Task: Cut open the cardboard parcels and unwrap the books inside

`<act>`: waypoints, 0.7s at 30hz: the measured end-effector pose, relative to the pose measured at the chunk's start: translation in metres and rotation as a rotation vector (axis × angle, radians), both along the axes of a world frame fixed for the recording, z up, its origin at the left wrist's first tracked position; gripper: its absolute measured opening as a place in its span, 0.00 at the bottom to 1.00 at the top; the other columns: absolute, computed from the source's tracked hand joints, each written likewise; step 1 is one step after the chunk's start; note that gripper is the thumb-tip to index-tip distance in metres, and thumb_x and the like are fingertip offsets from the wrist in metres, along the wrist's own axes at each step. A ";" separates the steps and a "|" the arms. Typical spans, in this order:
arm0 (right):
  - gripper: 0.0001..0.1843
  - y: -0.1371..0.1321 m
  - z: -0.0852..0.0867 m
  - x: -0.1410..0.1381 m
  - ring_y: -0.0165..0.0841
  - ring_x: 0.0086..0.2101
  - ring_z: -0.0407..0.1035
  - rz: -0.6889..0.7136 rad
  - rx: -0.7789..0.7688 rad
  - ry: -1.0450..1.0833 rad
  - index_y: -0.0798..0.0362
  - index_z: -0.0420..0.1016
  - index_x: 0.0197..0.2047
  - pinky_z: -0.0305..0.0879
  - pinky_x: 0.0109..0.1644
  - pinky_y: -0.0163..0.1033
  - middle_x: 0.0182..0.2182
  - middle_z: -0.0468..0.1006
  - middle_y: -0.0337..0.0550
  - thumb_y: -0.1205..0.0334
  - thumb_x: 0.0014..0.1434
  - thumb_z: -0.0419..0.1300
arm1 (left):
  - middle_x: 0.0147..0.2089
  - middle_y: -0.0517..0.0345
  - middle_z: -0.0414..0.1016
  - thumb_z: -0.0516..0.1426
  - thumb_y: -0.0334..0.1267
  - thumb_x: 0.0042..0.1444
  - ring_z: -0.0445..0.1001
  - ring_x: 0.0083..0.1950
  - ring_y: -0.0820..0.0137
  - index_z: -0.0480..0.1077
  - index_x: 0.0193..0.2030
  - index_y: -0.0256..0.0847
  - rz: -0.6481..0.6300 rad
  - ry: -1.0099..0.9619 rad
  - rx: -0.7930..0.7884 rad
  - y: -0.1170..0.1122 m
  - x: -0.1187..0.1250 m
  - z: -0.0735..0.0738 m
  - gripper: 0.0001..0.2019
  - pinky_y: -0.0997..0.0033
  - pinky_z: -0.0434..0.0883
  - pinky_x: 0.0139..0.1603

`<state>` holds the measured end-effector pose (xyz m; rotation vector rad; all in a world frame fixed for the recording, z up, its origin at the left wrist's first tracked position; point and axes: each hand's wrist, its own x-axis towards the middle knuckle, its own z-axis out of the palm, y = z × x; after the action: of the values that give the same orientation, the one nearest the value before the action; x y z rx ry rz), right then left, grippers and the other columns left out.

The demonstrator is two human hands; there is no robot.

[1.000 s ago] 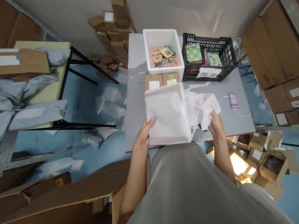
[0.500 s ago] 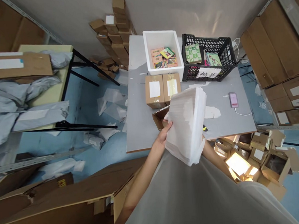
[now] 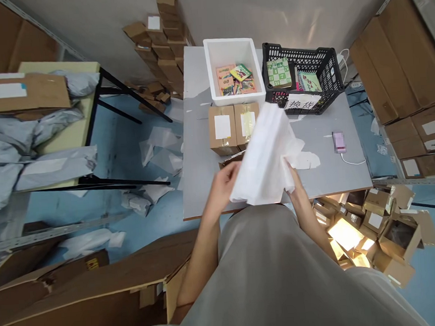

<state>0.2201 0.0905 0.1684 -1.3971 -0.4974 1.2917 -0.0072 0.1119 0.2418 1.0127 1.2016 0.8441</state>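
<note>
A white bundle (image 3: 259, 162), wrapped in thin foam-like packing sheet, is held tilted over the front of the table; what is inside it is hidden. My left hand (image 3: 223, 185) has its fingers curled at the bundle's left edge. On the other side, my right hand (image 3: 295, 181) is closed on a loose, crumpled fold of the sheet. Behind the bundle and my left hand, a strip of an open cardboard box (image 3: 232, 158) shows. Two taped brown cartons (image 3: 222, 127) with labels stand just beyond.
A white bin (image 3: 211, 74) of colourful small books and a black crate (image 3: 291, 107) with books stand at the grey table's (image 3: 200, 179) back. A phone (image 3: 338, 142) on a cable lies right. Cardboard boxes (image 3: 378, 226) pile up beside the table; grey parcels (image 3: 54, 172) cover the left table.
The bundle has turned and tipped, and its sheet is now loose on the right. My left hand has moved left and down its edge; my right hand has come into view.
</note>
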 end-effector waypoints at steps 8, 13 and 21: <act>0.34 0.003 0.040 0.010 0.44 0.65 0.79 0.075 0.126 -0.099 0.49 0.85 0.60 0.73 0.75 0.52 0.58 0.89 0.47 0.43 0.53 0.80 | 0.57 0.47 0.87 0.81 0.51 0.47 0.84 0.61 0.51 0.82 0.57 0.42 0.090 -0.092 -0.090 0.020 -0.005 -0.018 0.33 0.65 0.81 0.57; 0.27 0.001 0.048 0.027 0.44 0.64 0.80 -0.002 0.130 -0.156 0.49 0.86 0.55 0.74 0.74 0.51 0.55 0.90 0.47 0.45 0.57 0.79 | 0.49 0.49 0.90 0.81 0.50 0.41 0.88 0.48 0.54 0.81 0.53 0.40 0.236 -0.162 -0.212 0.014 -0.008 -0.050 0.33 0.66 0.82 0.44; 0.24 0.012 0.036 0.061 0.42 0.57 0.83 -0.074 0.175 -0.258 0.48 0.84 0.53 0.82 0.58 0.46 0.46 0.92 0.44 0.50 0.54 0.74 | 0.37 0.55 0.89 0.75 0.49 0.48 0.90 0.42 0.53 0.83 0.46 0.41 0.351 -0.287 -0.438 0.008 -0.036 -0.077 0.22 0.59 0.89 0.45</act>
<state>0.2810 0.1030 0.2042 -1.4271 -0.7090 0.9884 -0.0437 0.1198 0.1648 0.3164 1.2584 0.9081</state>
